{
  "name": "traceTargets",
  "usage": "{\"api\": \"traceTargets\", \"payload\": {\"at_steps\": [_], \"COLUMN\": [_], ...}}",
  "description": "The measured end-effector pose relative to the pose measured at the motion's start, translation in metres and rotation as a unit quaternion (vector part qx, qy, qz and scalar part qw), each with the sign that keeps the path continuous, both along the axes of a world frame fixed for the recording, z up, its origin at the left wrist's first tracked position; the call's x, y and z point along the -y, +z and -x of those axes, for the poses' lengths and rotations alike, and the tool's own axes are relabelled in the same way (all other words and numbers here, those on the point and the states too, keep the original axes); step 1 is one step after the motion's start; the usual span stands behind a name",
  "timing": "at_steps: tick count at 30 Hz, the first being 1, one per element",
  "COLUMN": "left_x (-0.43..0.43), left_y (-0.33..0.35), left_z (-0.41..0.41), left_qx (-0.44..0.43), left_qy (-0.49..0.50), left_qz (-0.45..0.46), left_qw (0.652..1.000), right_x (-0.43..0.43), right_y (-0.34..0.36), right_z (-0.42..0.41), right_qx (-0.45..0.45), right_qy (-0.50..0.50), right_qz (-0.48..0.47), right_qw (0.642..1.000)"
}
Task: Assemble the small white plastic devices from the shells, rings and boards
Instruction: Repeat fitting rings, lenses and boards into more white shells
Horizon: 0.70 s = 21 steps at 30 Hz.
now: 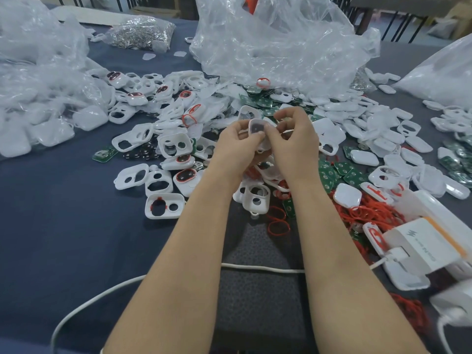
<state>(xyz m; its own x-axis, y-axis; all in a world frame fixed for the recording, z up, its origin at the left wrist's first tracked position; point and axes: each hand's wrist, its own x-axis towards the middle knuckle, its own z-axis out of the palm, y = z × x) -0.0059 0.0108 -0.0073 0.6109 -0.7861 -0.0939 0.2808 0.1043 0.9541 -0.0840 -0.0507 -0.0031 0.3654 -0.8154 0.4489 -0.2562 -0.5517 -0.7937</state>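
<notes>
At frame centre the left hand [236,141] and right hand [293,139] together pinch one small white shell [256,127], its lower half hidden behind their fingers. Loose shells [163,205], green boards [352,176] and red rings [278,223] lie heaped beneath, partly covered by both hands

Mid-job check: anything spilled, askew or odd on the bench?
The held shell looks intact, but parts are unsorted: white shells, green boards and red rings lie mixed in one heap. The rings tangle against the white box, and a white cable runs under both forearms, where it could snag.
</notes>
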Motion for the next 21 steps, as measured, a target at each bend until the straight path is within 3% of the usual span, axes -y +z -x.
{"api": "traceTargets", "payload": {"at_steps": [5,8,11,15,21], "left_x": [0.000,-0.001,-0.005,-0.009,-0.007], "left_y": [-0.002,0.000,0.005,0.008,0.007], "left_z": [0.001,-0.001,-0.003,-0.004,-0.007], "left_qx": [0.011,0.003,-0.039,-0.066,-0.091], "left_qy": [0.025,0.057,0.091,0.114,0.129], "left_qz": [0.006,0.001,0.033,0.039,0.030], "left_qw": [1.000,0.998,0.995,0.990,0.987], "right_x": [0.000,0.003,0.014,0.024,0.020], "right_y": [0.001,0.006,0.010,0.009,0.004], "right_z": [0.000,0.005,0.017,0.029,0.030], "right_qx": [0.005,0.064,0.095,-0.025,-0.244], "right_qy": [0.020,0.034,-0.044,-0.106,-0.066], "right_qz": [-0.082,-0.142,-0.150,-0.095,-0.079], "right_qw": [0.996,0.987,0.983,0.989,0.964]}}
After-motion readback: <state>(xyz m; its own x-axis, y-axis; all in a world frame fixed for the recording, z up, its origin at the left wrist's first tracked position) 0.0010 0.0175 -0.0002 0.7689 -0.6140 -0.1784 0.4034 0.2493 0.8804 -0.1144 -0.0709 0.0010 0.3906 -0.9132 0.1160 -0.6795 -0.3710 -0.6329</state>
